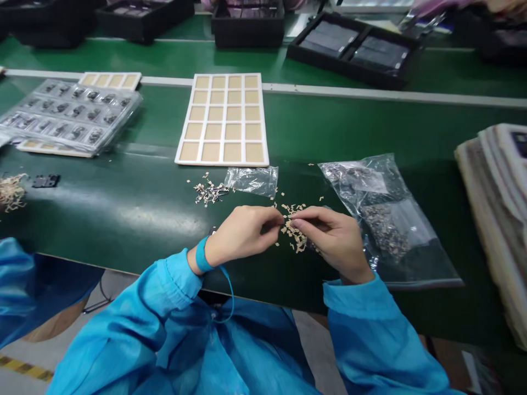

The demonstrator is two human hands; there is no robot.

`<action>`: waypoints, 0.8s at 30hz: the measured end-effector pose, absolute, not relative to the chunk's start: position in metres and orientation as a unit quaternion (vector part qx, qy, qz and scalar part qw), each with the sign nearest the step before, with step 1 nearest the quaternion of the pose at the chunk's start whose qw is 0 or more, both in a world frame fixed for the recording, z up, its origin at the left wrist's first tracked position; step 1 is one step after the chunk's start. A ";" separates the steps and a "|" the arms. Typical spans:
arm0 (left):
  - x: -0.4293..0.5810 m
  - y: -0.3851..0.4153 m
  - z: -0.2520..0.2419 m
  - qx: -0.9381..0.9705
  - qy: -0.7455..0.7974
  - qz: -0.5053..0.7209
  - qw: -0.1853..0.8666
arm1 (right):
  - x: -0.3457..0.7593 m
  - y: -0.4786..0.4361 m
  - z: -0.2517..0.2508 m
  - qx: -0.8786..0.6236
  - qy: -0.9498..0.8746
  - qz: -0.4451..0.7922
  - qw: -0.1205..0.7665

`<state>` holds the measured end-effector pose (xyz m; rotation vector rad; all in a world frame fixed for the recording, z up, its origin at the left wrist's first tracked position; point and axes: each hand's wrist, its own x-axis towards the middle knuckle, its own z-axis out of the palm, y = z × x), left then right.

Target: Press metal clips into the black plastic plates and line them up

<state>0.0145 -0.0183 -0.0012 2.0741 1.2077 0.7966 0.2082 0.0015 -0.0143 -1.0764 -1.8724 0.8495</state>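
Observation:
My left hand (247,233) and my right hand (335,236) face each other low over the green table, fingertips pinched and nearly touching. Whatever they pinch is too small to make out. Just under and between the fingertips lies a loose scatter of small beige pieces (297,239). To the left is a small heap of mixed dark and pale little parts (209,192). A small clear plastic bag (253,180) lies flat beyond my fingers. Beside my right hand rests a larger clear zip bag (424,247) with a smaller bag of tiny parts (387,227) inside.
A white-framed tray with beige cells (224,119) lies ahead. Clear blister trays with dark parts (69,115) are stacked at left, near a black part (46,181). A thick stack (489,219) stands at right. Black bins (349,49) line the far side; a co-worker's blue sleeve (16,285) shows left.

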 end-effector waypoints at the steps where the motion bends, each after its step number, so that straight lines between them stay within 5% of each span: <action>1: 0.014 -0.018 0.000 0.767 0.451 0.305 0.339 | 0.208 0.001 -0.014 -0.424 -0.736 0.343 0.401; 15: 0.020 -0.023 -0.008 0.612 0.426 0.407 0.528 | 0.200 -0.008 -0.013 -0.371 -0.817 0.026 0.441; 24: 0.020 -0.025 -0.008 0.826 0.397 0.370 0.153 | 0.199 -0.011 -0.009 -0.354 -0.844 0.040 0.401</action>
